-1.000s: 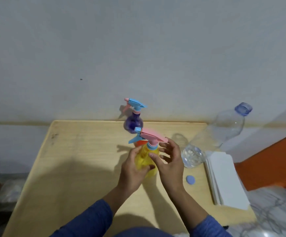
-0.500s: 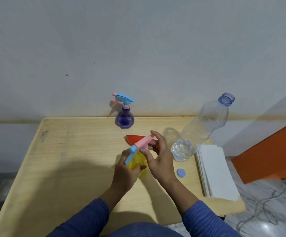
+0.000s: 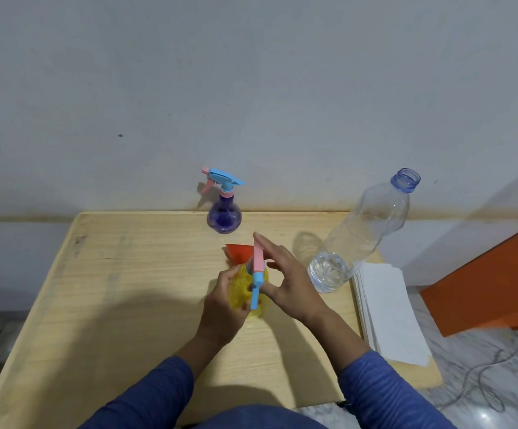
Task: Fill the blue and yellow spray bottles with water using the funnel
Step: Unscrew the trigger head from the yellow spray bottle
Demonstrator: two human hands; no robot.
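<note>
The yellow spray bottle (image 3: 241, 289) stands on the wooden table (image 3: 121, 298) in front of me. My left hand (image 3: 222, 305) grips its body. My right hand (image 3: 288, 280) holds its pink and blue spray head (image 3: 257, 274) with thumb and fingers; the nozzle points toward me. Just behind the bottle lies a red funnel (image 3: 238, 251), partly hidden. The blue spray bottle (image 3: 224, 209), with its blue and pink head on, stands upright at the table's far edge near the wall.
A clear plastic water bottle (image 3: 359, 236), uncapped with a little water at the bottom, stands to the right. A stack of white paper napkins (image 3: 387, 314) lies along the table's right edge. An orange block (image 3: 492, 283) sits on the floor beyond.
The spray head has turned under my right hand: its nozzle pointed left, then swung round toward me. My view has dropped and shifted, so everything sits lower in frame.
</note>
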